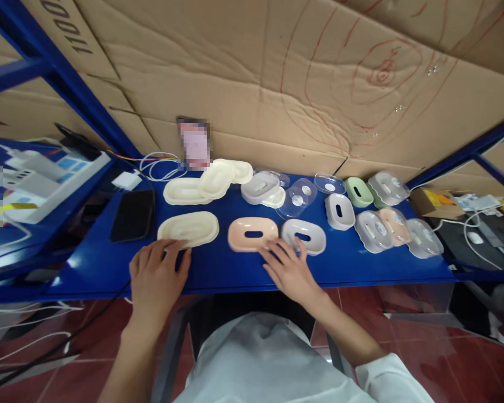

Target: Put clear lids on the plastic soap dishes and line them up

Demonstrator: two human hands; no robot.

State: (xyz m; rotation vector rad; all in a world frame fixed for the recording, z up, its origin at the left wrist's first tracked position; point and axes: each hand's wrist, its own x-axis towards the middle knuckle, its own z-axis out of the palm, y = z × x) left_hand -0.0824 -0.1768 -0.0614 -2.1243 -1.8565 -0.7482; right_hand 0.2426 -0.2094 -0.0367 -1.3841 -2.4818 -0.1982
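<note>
Landmark: the long blue metal shelf (353,267), everything's placed off that.
Far left on shelf: black slab phone (133,215), lying flat, just behind your left side.
Left hand (157,275): fingers spread and relaxed, flat at the shelf's front edge, fingertips touching the cream oval plastic soap-dish tray (188,229). Not gripping anything.
Cream tray: looks light, stiff and a bit slick, so I'd pinch it across the short sides by the rim.
Middle front: peach oval plastic soap dish with a slot (252,234), just left of your right fingers.
Right hand (289,270): open too, fingers fanned, tips on the white oval slotted plastic dish (304,235).
Right end of shelf: clear plastic lids (423,238), probably thin and crackable.
</note>
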